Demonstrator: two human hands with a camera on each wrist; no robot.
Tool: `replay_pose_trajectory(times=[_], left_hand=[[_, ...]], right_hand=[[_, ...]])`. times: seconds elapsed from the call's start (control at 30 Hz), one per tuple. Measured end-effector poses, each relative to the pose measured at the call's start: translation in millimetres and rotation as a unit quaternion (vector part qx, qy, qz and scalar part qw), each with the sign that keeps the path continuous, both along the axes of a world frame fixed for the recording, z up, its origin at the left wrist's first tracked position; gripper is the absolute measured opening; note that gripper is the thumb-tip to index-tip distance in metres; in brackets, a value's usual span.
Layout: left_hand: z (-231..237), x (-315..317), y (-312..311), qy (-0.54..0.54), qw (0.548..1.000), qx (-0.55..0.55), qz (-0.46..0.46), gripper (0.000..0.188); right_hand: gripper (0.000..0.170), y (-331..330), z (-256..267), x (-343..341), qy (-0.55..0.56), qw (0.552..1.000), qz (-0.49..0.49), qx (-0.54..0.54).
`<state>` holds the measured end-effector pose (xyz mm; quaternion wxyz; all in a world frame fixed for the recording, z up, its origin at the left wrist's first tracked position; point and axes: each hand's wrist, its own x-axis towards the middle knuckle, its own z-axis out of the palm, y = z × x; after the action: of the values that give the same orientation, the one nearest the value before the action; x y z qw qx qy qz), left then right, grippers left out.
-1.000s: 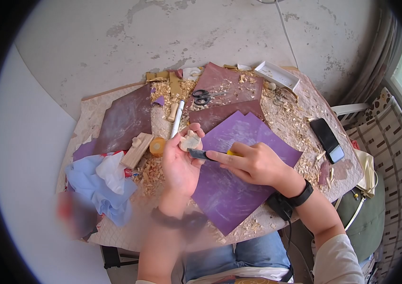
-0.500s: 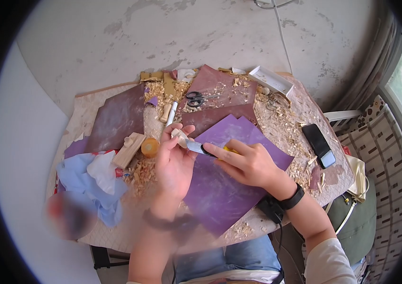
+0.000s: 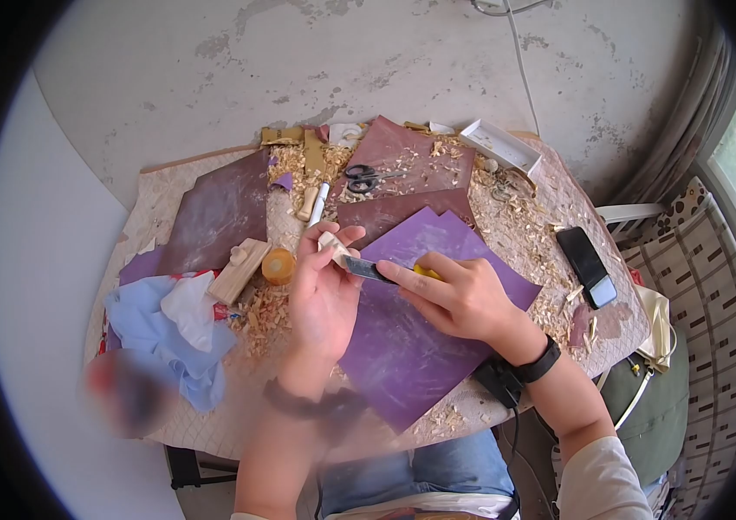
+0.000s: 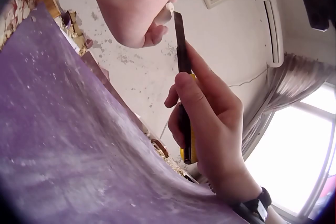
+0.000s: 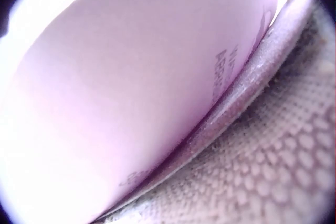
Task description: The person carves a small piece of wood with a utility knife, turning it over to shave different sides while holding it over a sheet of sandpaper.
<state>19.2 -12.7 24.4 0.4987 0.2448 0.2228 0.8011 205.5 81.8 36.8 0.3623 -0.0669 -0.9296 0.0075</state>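
Observation:
My left hand (image 3: 324, 312) holds a small pale piece of carved wood (image 3: 333, 248) between its curled fingers and thumb, above the table. In my right hand (image 3: 467, 296) is a yellow and black utility knife (image 4: 181, 40), its blade out and pointing at the wood. The index finger lies along the knife near the base of the blade. In the head view the blade's tip overlaps the wood's lower edge. Beneath both hands lies a dusty purple sheet (image 3: 402, 368); the right wrist view shows its pale, printed underside (image 5: 121, 77).
Wood shavings (image 3: 264, 322) litter the table. Left lie a wooden block (image 3: 240, 270), a round yellow-orange disc (image 3: 278, 266) and blue cloth (image 3: 155, 325). Scissors (image 3: 361, 179), a white stick (image 3: 317, 206) and an open white box (image 3: 499, 147) lie farther back; a phone (image 3: 587, 267) is right.
The left hand has turned the wood, so its broad face no longer points up at the head camera. The knife has stayed at the wood, its blade tilting differently between frames.

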Motion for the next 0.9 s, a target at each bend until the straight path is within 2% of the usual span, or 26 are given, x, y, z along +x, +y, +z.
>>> replay_pose_trajectory(times=[0.47, 0.53, 0.73, 0.9], left_hand=[[-4.1, -0.8, 2.8, 0.041, 0.999, -0.010, -0.005, 0.023], [-0.4, 2.5, 1.7, 0.096, 0.993, -0.056, 0.045, 0.021], [6.1, 3.0, -1.2, 0.210, 0.970, -0.082, 0.086, 0.020], [8.5, 0.4, -1.3, 0.219, 0.965, -0.116, 0.081, 0.018]], right_hand=[[0.051, -1.3, 0.6, 0.8, -0.010, 1.000, -0.005, -0.022], [0.051, -1.8, 0.4, 1.2, -0.014, 0.999, -0.001, -0.044], [0.050, 0.3, -2.1, 1.3, -0.013, 0.998, 0.010, -0.065], [0.053, -1.2, 0.7, 2.9, -0.022, 0.999, -0.032, -0.004]])
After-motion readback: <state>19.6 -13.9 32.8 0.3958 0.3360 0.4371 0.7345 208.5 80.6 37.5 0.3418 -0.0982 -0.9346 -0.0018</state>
